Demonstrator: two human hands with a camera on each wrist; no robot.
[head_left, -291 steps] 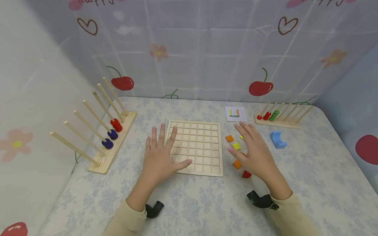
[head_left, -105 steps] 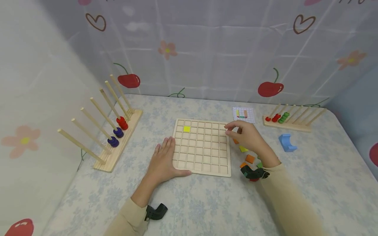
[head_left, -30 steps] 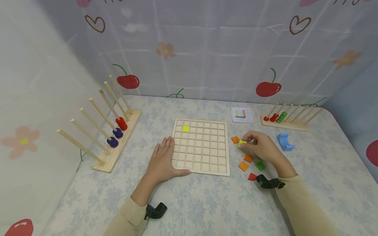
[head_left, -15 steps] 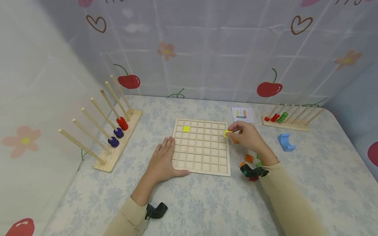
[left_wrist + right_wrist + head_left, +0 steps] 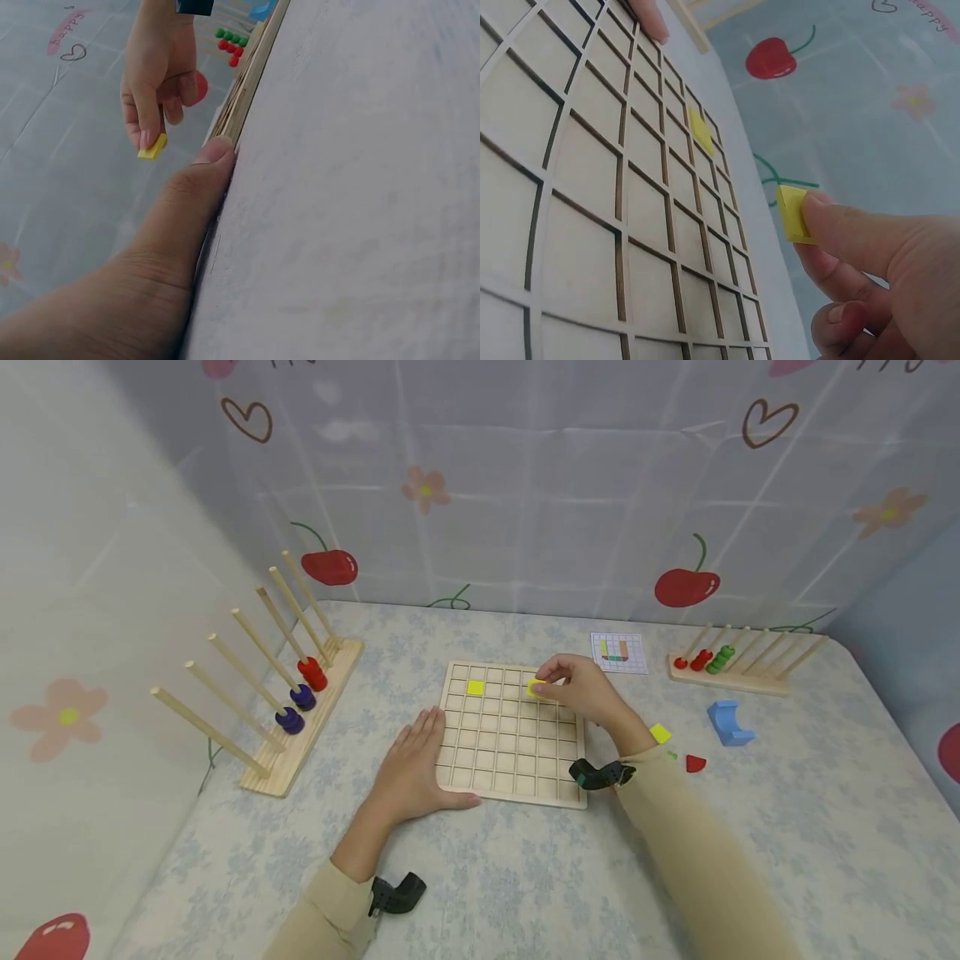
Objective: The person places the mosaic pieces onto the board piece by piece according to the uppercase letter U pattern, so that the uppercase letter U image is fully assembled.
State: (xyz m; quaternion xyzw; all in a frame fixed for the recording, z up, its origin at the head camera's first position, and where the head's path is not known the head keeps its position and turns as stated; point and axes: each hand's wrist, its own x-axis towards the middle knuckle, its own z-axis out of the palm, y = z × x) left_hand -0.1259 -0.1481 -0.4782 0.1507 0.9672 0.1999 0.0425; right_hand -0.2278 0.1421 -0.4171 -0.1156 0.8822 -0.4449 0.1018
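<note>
the left hand [image 5: 412, 768], thumb apart from fingers, probably steadies the pale wooden grid board [image 5: 504, 727]; the right hand [image 5: 588, 695] clamps fingers on a yellow square tile [image 5: 789, 214] above.

Sheeted-off toy corner, indoors; home or studio, can't tell.

Printed sheet [image 5: 525, 518] hangs behind the worktop [image 5: 487, 885]: cherries [image 5: 329, 567], hearts [image 5: 247, 420], flowers [image 5: 426, 491]. Side sheets [image 5: 142, 635] close left and right, booth-like. Worktop pale, blue floral pattern. Learning-toy kit out: wooden grid board [image 5: 495, 739], peg racks [image 5: 313, 718] with coloured rings [image 5: 312, 674], small pattern card [image 5: 618, 653]. Black devices [image 5: 401, 893] at both wrists, looks like a recording set-up.
</note>
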